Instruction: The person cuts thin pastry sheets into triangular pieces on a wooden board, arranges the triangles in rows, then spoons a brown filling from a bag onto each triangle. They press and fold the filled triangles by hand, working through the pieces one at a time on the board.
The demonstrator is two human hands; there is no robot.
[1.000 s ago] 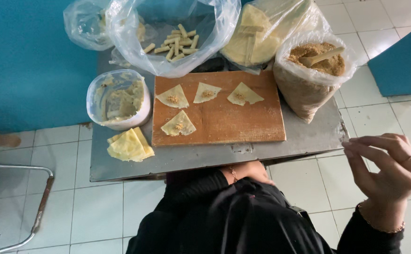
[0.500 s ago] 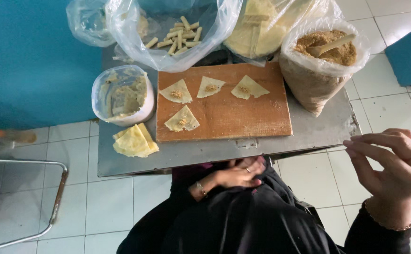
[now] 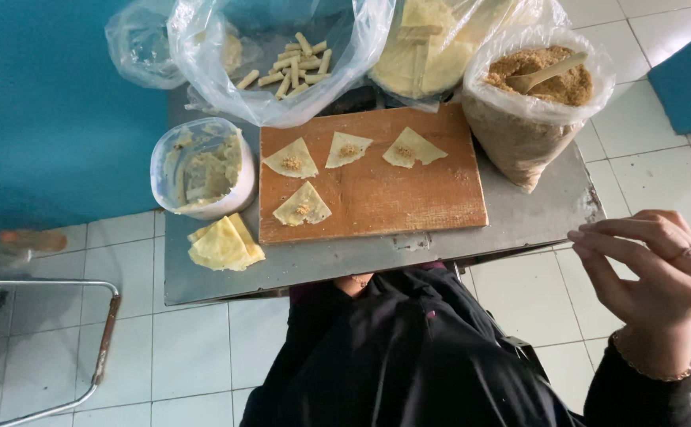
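A wooden cutting board (image 3: 409, 198) lies on a small metal table (image 3: 519, 225). On the board are several triangular pastry wrappers, each with a dab of brown filling (image 3: 302, 205). My right hand (image 3: 650, 285) hovers off the table's right corner above the floor tiles, its fingers bunched in a pinch with nothing visible in them. Only a sliver of my left hand (image 3: 353, 282) shows, below the table's near edge against my dark clothing. Whether it holds anything is hidden.
A stack of yellow wrappers (image 3: 220, 245) lies left of the board, beside a plastic tub of paste (image 3: 199, 168). Behind are a bag of rolled pieces (image 3: 290, 63), a bag of round wrappers (image 3: 432, 47) and a bag of brown crumbs with a wooden spoon (image 3: 543, 87). A metal frame (image 3: 100, 348) stands at lower left.
My left hand has drawn back from my lap to under the table's edge and is mostly hidden now. The right hand stays raised in its pinch.
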